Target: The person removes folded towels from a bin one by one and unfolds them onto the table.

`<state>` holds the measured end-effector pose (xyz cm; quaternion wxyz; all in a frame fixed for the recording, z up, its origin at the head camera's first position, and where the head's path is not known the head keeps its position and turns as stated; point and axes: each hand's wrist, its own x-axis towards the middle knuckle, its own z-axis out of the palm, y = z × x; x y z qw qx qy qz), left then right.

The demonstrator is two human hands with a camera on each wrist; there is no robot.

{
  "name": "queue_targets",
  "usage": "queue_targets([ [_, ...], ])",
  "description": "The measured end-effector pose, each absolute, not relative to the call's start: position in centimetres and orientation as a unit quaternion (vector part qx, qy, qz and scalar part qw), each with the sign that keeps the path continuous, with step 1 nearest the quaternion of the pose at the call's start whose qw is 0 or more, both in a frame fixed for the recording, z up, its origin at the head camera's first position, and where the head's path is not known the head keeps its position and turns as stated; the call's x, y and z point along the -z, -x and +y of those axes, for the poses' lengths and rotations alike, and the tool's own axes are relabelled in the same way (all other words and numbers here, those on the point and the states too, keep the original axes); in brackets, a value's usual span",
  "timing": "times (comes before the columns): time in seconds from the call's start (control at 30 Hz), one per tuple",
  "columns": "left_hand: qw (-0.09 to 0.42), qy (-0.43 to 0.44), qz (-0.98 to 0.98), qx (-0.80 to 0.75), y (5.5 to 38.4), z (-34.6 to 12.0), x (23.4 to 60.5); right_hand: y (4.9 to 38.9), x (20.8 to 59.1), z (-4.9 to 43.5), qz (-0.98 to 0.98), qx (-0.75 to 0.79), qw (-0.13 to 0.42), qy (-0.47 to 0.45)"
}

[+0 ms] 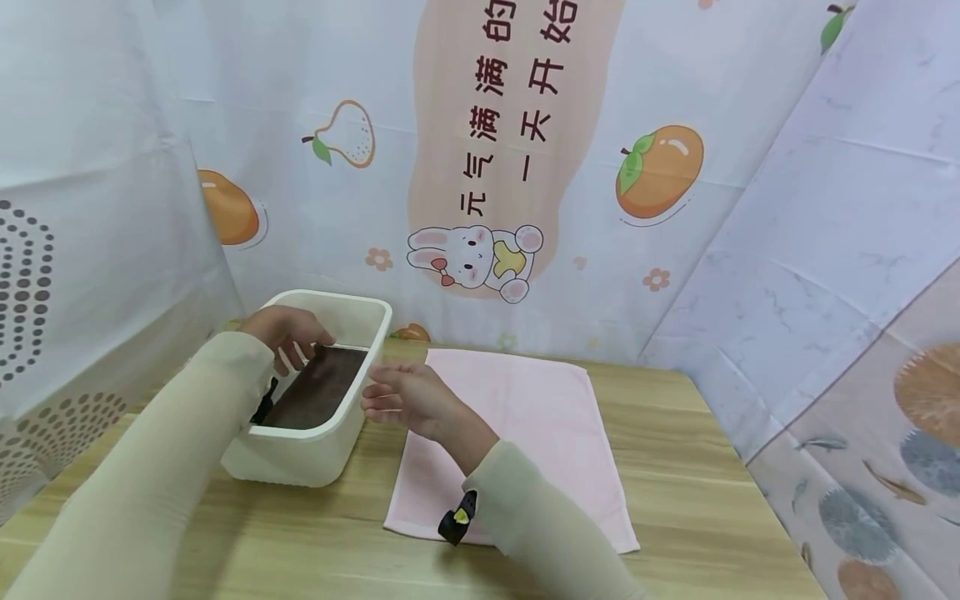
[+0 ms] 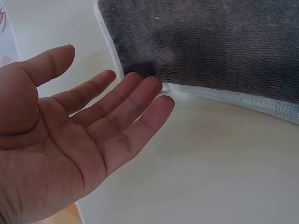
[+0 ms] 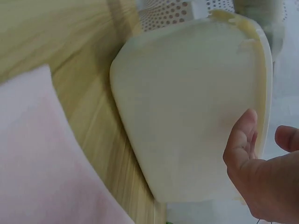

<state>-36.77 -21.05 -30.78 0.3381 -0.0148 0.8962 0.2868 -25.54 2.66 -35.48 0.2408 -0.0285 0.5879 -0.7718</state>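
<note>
A cream plastic bin (image 1: 300,458) stands on the left of the table. Inside it lies a dark brown towel (image 1: 318,387) with a white hemmed edge. My left hand (image 1: 288,329) reaches over the bin's far left side. The left wrist view shows its palm, with fingers extended and fingertips at a corner of the brown towel (image 2: 210,42); whether they touch it I cannot tell. Just outside the bin's right wall, my right hand (image 1: 416,400) hovers with loosely bent fingers, holding nothing. In the right wrist view its fingers (image 3: 240,140) are beside the bin wall (image 3: 187,116).
A pink towel (image 1: 517,442) is spread flat on the wooden table (image 1: 675,467), right of the bin and partly beneath my right arm. A printed curtain (image 1: 330,208) hangs behind the table, with more fabric at the left and right sides.
</note>
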Motion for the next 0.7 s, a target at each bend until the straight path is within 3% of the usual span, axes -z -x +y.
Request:
queue_targets([
  [0.7,0.405,0.064,0.862,-0.298,37.6,-21.4,32.8,23.6,36.6,1.6,0.512,0.814,0.264,0.072],
])
